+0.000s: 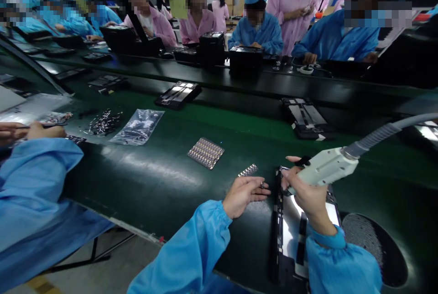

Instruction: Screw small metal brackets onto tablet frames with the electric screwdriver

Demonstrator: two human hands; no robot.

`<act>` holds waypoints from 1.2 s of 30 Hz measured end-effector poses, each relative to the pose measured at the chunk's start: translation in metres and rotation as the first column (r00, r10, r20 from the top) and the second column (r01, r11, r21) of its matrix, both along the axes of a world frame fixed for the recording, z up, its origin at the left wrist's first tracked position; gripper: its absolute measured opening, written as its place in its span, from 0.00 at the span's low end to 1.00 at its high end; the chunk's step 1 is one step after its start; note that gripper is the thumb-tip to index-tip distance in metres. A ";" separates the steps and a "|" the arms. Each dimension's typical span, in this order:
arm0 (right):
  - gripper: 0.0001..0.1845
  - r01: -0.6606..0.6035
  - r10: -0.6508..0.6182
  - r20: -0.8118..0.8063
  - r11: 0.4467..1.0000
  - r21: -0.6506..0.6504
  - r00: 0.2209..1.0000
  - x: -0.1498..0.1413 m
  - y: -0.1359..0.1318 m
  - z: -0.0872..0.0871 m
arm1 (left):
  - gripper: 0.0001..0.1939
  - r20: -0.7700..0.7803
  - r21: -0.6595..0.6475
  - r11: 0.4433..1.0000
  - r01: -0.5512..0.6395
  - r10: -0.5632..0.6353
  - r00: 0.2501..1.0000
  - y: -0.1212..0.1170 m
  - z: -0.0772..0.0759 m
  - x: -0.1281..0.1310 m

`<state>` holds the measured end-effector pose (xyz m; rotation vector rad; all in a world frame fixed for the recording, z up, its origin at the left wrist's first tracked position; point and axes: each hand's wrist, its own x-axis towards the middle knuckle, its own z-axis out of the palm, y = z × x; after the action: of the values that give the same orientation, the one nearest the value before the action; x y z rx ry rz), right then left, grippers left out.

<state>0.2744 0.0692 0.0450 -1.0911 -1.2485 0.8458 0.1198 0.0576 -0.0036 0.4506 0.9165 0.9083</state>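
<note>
A pale, smooth, blocky handheld tool (325, 166) with a grey ribbed hose (374, 140) was clamped in the right hand (308, 196). Directly beneath that hand, at the bench's (143, 180) near edge, lay a flat rectangular device (289, 234), black-framed with glossy silver panels; whether the fingertips touched its far end could not be told. The left hand (244, 193), just beside the device's left side, had thumb and fingers together on a tiny dark part (262, 185). Just beyond that hand lay a narrow strip (247, 170) of small metallic pieces, and farther toward the far side, a gridded sheet (205, 153) of similar pieces. Smooth, dark green bench surface stretched from the sheet to the near edge, and leftward to a crinkled clear plastic bag (138, 126).
</note>
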 end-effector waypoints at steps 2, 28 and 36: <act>0.15 0.004 -0.004 -0.009 1.000 0.005 1.000 0.000 0.000 0.000 | 0.19 -0.027 0.032 0.999 0.000 0.001 1.000 -0.001 -0.004 0.000; 0.19 0.010 -0.008 0.056 0.999 -0.043 0.998 -0.005 -0.005 -0.017 | 0.30 -0.297 0.347 0.920 -0.182 0.292 0.909 -0.001 -0.014 0.008; 0.26 0.101 -0.105 -0.040 0.991 -0.083 0.994 -0.015 -0.002 -0.019 | 0.34 -0.230 0.430 0.888 -0.165 0.284 0.931 0.001 -0.041 0.007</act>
<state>0.2591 0.0671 0.0256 -1.1848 -1.1194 0.8434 0.1272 0.0586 -0.0445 0.8629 1.0625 1.2810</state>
